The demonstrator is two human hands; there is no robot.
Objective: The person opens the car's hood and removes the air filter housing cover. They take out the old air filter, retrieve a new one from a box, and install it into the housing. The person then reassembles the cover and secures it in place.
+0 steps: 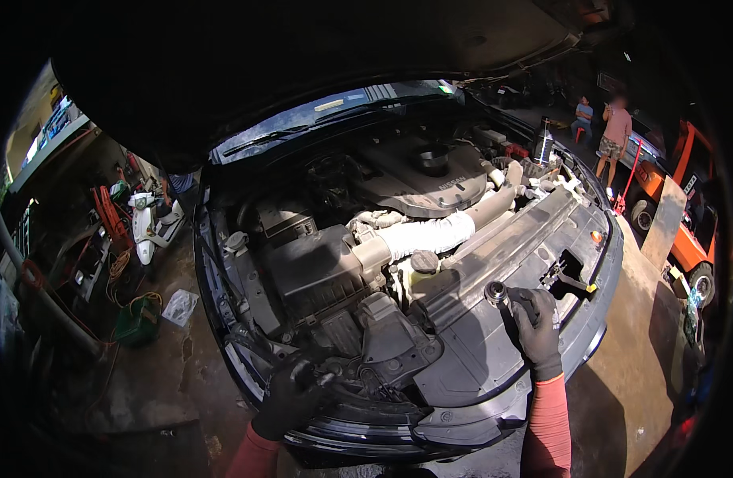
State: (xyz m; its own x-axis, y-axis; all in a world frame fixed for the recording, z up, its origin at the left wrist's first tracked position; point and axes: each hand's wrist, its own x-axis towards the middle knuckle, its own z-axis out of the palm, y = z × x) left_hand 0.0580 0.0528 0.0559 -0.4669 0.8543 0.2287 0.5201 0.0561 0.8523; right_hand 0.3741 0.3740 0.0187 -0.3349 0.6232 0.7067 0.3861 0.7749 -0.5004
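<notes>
Gripping round-headed metal tool (pixel 495 292): right hand (pixel 537 331), black-gloved, fingers curled closed; tool head projecting left of fingers, above black front panel (pixel 471 354) of open engine bay. Left hand (pixel 291 394), black-gloved, at bay's front corner; finger opening and any hold lost in shadow, cannot tell. Behind: black air-filter box (pixel 318 269), white-wrapped intake hose (pixel 430 236), dark engine cover (pixel 410 177). Beyond, left: white scooter (pixel 149 227). Right: orange vehicle (pixel 689 259).
</notes>
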